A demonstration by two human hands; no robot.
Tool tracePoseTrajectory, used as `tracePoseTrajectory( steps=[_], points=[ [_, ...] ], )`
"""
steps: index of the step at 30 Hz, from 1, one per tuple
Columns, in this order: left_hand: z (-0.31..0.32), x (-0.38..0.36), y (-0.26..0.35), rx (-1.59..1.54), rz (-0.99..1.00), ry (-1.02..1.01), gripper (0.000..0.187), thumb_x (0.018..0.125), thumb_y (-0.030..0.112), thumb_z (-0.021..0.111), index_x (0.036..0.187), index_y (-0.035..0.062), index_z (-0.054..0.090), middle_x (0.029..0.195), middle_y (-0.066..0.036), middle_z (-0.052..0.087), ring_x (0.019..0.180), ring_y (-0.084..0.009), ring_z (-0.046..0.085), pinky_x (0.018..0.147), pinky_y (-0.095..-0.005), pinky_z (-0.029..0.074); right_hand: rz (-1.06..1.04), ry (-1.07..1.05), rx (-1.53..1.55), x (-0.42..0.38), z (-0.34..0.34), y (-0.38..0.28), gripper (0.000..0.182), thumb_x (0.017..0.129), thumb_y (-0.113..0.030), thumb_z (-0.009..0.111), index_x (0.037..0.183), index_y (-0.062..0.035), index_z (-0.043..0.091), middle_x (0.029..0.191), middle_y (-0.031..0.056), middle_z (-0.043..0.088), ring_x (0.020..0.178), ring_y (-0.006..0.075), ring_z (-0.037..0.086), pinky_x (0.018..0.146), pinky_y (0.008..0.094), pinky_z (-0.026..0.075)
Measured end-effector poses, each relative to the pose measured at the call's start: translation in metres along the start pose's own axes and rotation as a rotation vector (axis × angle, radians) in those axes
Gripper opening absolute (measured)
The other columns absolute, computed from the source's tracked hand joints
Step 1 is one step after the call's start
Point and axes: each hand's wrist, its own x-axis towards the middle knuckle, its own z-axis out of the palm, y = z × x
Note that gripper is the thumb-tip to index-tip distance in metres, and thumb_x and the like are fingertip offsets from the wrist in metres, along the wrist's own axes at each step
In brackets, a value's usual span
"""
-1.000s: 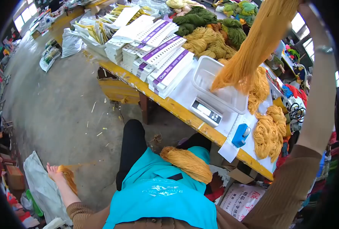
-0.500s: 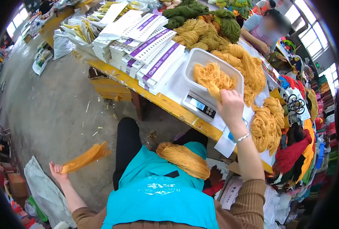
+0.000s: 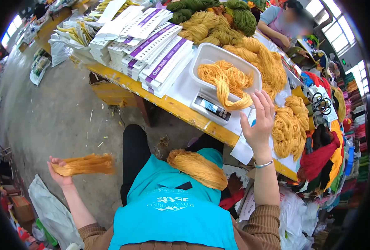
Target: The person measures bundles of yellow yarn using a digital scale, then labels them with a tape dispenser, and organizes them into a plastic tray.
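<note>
Out to the left, my left hand [image 3: 61,171] grips one end of a golden-orange thread bundle [image 3: 89,164], which sticks out sideways over the floor. My right hand [image 3: 260,121] is empty, fingers raised and apart, just beside the near right corner of a white plastic tray [image 3: 198,58]. In that tray lies a loose heap of orange thread [image 3: 224,79], with one looped end hanging over the near rim. The tray sits on a digital scale [image 3: 210,109] with a lit display. Another orange skein [image 3: 197,168] rests across my lap on the turquoise apron [image 3: 172,212].
Stacks of white cards with purple bands [image 3: 164,62] stand left of the tray. More orange skeins [image 3: 291,129], green hanks [image 3: 239,16] and black-handled scissors [image 3: 321,104] lie on the yellow-edged table [image 3: 151,96]. Another person [image 3: 283,25] is at the table's far side.
My right hand has let go of the thread, which now droops over the tray's rim, and its fingers have opened. The scale's digits differ. My left hand has raised its bundle slightly.
</note>
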Motion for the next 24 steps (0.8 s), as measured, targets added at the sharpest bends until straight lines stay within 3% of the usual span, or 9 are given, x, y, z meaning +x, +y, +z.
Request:
tracePoseTrajectory(
  steps=[1,4,7,10,17,20,22,23,24],
  points=[
    [0.014,-0.002,-0.002,0.022,0.021,-0.004,0.037,0.099,0.026,0.055,0.131,0.0076,0.056,0.097,0.001,0.063,0.096,-0.0126,0.061,0.071,-0.0262,0.05,-0.014,-0.02,0.005,0.0,-0.001,0.0,0.061,0.071,-0.012,0.075,0.129,-0.0048,0.055,0.133,0.0148,0.054,0.129,0.0346,0.046,0.106,0.0451,0.037],
    [0.063,-0.02,-0.01,0.01,0.064,0.022,0.043,0.099,0.025,0.055,0.139,0.0098,0.049,0.105,-0.002,0.065,0.105,-0.0169,0.062,0.078,-0.0294,0.052,-0.041,-0.081,-0.002,-0.004,0.004,0.0,0.074,0.065,-0.012,0.08,0.133,-0.0085,0.052,0.14,0.0143,0.048,0.134,0.0346,0.04,0.108,0.0451,0.035],
    [0.059,-0.023,-0.002,0.033,0.032,-0.135,0.05,0.1,0.024,0.054,0.146,0.0134,0.04,0.107,-0.002,0.064,0.097,-0.015,0.061,0.078,-0.0295,0.05,-0.063,-0.144,-0.019,-0.013,0.02,0.005,0.088,0.057,-0.013,0.085,0.136,-0.0119,0.047,0.146,0.0131,0.041,0.138,0.0337,0.035,0.111,0.0462,0.032],
    [0.049,-0.022,0.006,-0.045,-0.029,-0.311,0.054,0.1,0.025,0.054,0.149,0.0161,0.035,0.109,-0.002,0.063,0.088,-0.013,0.059,0.075,-0.03,0.049,-0.097,-0.125,-0.077,-0.019,0.039,0.01,0.078,0.062,-0.01,0.081,0.133,-0.0129,0.047,0.146,0.013,0.039,0.137,0.0339,0.036,0.11,0.0489,0.032],
    [0.057,-0.032,0.002,-0.085,-0.04,-0.319,0.051,0.1,0.026,0.054,0.148,0.0166,0.038,0.104,-0.001,0.061,0.079,-0.0101,0.054,0.072,-0.0287,0.046,-0.165,0.026,-0.189,-0.015,0.075,0.023,0.054,0.07,-0.005,0.074,0.119,-0.0143,0.052,0.138,0.011,0.046,0.133,0.0309,0.042,0.11,0.0475,0.034],
    [0.059,-0.033,-0.002,-0.14,-0.079,-0.324,0.051,0.1,0.025,0.053,0.148,0.0161,0.038,0.101,0.0,0.061,0.075,-0.0093,0.052,0.071,-0.0276,0.044,-0.173,0.078,-0.157,-0.008,0.077,0.025,0.04,0.072,-0.005,0.073,0.107,-0.0134,0.056,0.129,0.0094,0.051,0.128,0.0285,0.046,0.108,0.0466,0.036],
    [0.063,-0.034,-0.003,-0.156,-0.092,-0.382,0.049,0.101,0.022,0.052,0.147,0.0149,0.039,0.099,-0.002,0.06,0.072,-0.0091,0.05,0.068,-0.0268,0.042,-0.208,0.067,-0.089,-0.001,0.07,0.023,0.025,0.073,-0.005,0.071,0.094,-0.0109,0.06,0.109,0.0094,0.06,0.116,0.029,0.056,0.101,0.0458,0.043],
    [0.064,-0.035,-0.004,-0.16,-0.09,-0.381,0.049,0.101,0.022,0.052,0.147,0.0149,0.039,0.099,-0.002,0.06,0.072,-0.0091,0.05,0.068,-0.0268,0.042,-0.212,0.068,-0.089,0.004,0.066,0.025,0.025,0.073,-0.005,0.071,0.094,-0.0109,0.06,0.109,0.0094,0.06,0.116,0.029,0.056,0.101,0.0458,0.043],
    [0.067,-0.037,-0.005,-0.166,-0.097,-0.374,0.05,0.101,0.023,0.052,0.148,0.0149,0.038,0.094,-0.001,0.059,0.068,-0.0077,0.049,0.067,-0.0257,0.042,-0.103,-0.042,0.055,0.01,0.062,0.029,0.02,0.073,-0.003,0.069,0.09,-0.0088,0.06,0.098,0.0095,0.062,0.103,0.0293,0.06,0.093,0.0429,0.047]
  ],
)
